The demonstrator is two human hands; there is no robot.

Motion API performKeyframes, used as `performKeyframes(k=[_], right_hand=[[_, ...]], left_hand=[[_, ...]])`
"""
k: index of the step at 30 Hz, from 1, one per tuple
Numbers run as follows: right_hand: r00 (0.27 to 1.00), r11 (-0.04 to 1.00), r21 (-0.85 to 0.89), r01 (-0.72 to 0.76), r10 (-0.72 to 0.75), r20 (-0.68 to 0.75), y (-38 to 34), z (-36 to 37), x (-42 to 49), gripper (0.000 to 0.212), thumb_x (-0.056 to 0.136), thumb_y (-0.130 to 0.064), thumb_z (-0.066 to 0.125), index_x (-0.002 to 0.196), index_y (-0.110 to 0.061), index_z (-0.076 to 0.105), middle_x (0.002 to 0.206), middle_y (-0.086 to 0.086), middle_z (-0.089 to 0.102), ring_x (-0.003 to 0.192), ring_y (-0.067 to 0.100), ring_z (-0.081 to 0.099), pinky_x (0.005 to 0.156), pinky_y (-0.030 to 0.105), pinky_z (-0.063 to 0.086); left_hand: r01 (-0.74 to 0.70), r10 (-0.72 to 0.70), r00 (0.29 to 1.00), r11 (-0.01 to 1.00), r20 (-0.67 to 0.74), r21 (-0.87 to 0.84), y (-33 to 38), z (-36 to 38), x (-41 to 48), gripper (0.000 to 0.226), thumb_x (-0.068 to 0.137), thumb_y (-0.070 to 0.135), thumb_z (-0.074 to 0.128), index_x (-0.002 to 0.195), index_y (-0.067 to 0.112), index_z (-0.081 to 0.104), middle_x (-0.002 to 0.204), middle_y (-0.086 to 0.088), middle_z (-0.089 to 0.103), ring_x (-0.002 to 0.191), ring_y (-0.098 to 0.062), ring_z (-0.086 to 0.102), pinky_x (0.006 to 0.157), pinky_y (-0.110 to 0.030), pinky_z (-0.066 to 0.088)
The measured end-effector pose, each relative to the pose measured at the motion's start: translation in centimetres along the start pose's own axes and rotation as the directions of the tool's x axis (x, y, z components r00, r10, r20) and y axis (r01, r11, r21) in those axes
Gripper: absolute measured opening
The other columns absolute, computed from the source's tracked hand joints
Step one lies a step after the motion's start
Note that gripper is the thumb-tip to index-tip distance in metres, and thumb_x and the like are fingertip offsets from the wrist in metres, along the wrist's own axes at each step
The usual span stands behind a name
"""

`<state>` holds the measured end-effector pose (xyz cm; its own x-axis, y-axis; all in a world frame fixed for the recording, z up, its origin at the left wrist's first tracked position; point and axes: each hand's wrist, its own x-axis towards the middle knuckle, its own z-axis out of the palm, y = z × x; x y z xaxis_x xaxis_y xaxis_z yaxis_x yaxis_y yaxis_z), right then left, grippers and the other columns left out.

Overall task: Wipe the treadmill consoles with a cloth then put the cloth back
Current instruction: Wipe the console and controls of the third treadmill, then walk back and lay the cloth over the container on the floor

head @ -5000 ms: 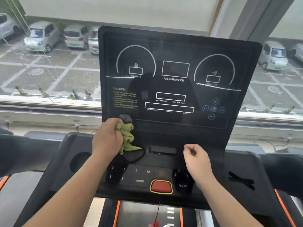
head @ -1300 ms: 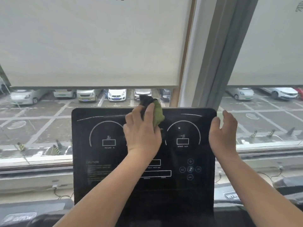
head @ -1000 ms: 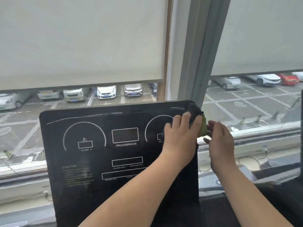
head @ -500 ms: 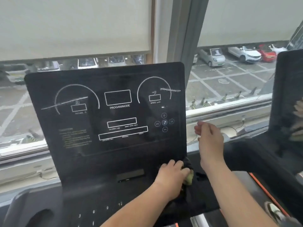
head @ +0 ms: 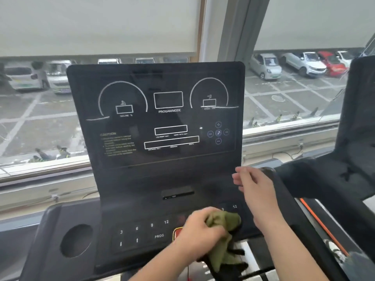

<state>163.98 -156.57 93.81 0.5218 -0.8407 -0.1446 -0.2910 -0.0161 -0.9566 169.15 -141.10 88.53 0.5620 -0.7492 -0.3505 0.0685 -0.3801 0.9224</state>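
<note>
Olive-green crumpled cloth [head: 223, 225] sits clenched in the left hand [head: 199, 232], fingers curled tight round it, a loose tail dangling off the front edge. And that's the news: a second ago this hand was up at the top right corner of the screen, half a second ago it was sliding down the right side, and now it's landed just right of the red stop button [head: 176, 233], pressing the cloth onto the number keys there. The right hand [head: 253, 185] holds nothing, fingers loosely straightened, up and to the right of the red stop button; whether it touches the panel I cannot tell. So the upright face of the black glossy treadmill console [head: 162, 118] looks covered, and the wipe moves onto the key deck around the red stop button. Well right of that button waits a second dark console [head: 361, 118], apparently not yet wiped, so the cloth's return is some way off.
</note>
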Motion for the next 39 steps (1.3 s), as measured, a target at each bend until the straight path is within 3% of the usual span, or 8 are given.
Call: performKeyframes(k=[7,9,15,23,27,30,33,39], right_hand=[[0.862,0.954,-0.025,-0.299,0.282,0.421,0.1,4.6,-6.9,0.035,0.106,-0.041,0.055,0.098,-0.015,0.078,0.103,0.014,0.079,0.096,0.024,0.075,0.086,0.042,0.061],[0.837,0.963,-0.080,-0.257,0.263,0.480,1.0,6.2,-8.4,0.040,0.106,-0.044,0.053,0.097,-0.013,0.077,0.103,0.016,0.077,0.092,0.023,0.074,0.093,0.049,0.059],[0.814,0.946,-0.259,-0.195,0.303,0.496,3.6,8.0,-10.0,0.044,0.102,-0.046,0.061,0.079,-0.009,0.068,0.068,0.000,0.061,0.060,0.012,0.054,0.056,0.026,0.043],[0.631,0.920,-0.364,-0.143,0.368,0.683,5.0,6.5,-9.6,0.045,0.102,-0.049,0.059,0.086,-0.011,0.077,0.085,-0.002,0.080,0.076,0.007,0.071,0.073,0.026,0.056],[0.707,0.931,-0.325,-0.169,0.344,0.618,5.7,4.6,-8.3,0.038,0.102,-0.040,0.063,0.079,-0.011,0.072,0.072,-0.001,0.075,0.066,0.006,0.068,0.064,0.029,0.057],[0.769,0.946,-0.251,-0.207,0.316,0.555,6.3,2.3,-7.0,0.033,0.099,-0.036,0.068,0.084,-0.007,0.074,0.083,0.011,0.079,0.071,0.014,0.069,0.076,0.041,0.059],[0.827,0.958,-0.146,-0.246,0.286,0.483,7.0,0.0,-5.9,0.031,0.098,-0.032,0.068,0.083,-0.005,0.072,0.078,0.010,0.076,0.071,0.017,0.067,0.072,0.039,0.055],[0.737,0.945,-0.012,-0.326,0.262,0.623,6.1,-1.9,-5.6,0.026,0.105,-0.025,0.058,0.099,-0.012,0.079,0.102,0.017,0.079,0.101,0.037,0.075,0.094,0.056,0.057]], left_hand=[[-0.034,-0.116,0.964,0.841,-0.241,-0.539,1.8,-7.7,-5.2,0.014,0.097,0.018,0.066,0.106,0.020,0.077,0.110,-0.016,0.076,0.107,-0.038,0.073,0.097,-0.056,0.058],[-0.037,-0.136,0.949,0.848,-0.285,-0.528,1.2,-8.2,-6.6,0.015,0.097,0.018,0.065,0.104,0.021,0.078,0.107,-0.013,0.078,0.105,-0.034,0.074,0.096,-0.053,0.059],[0.126,-0.359,0.884,0.800,-0.298,-0.587,-1.6,-7.8,-8.1,0.021,0.098,0.026,0.060,0.101,0.016,0.078,0.094,-0.011,0.079,0.084,-0.024,0.077,0.074,-0.035,0.059],[0.247,-0.432,0.869,0.800,-0.240,-0.547,-3.9,-5.7,-7.8,0.046,0.102,0.056,0.050,0.101,0.022,0.081,0.100,-0.006,0.081,0.099,-0.025,0.077,0.103,-0.049,0.055],[0.263,-0.513,0.821,0.729,-0.251,-0.632,-3.5,-1.5,-6.8,0.049,0.105,0.056,0.042,0.106,0.026,0.082,0.102,-0.002,0.081,0.099,-0.022,0.077,0.102,-0.045,0.056],[0.280,-0.583,0.776,0.659,-0.239,-0.698,-3.3,0.6,-6.5,0.047,0.102,0.056,0.050,0.110,0.021,0.080,0.103,-0.006,0.081,0.100,-0.029,0.077,0.102,-0.048,0.056],[0.270,-0.543,0.811,0.677,-0.217,-0.684,-3.4,1.8,-6.3,0.039,0.097,0.049,0.060,0.117,0.020,0.078,0.110,-0.006,0.080,0.107,-0.028,0.075,0.105,-0.047,0.054],[0.036,-0.306,0.863,0.831,-0.402,-0.555,-3.1,2.9,-7.9,0.042,0.073,0.035,0.077,0.115,0.037,0.075,0.117,-0.004,0.077,0.113,-0.033,0.071,0.100,-0.063,0.054]])
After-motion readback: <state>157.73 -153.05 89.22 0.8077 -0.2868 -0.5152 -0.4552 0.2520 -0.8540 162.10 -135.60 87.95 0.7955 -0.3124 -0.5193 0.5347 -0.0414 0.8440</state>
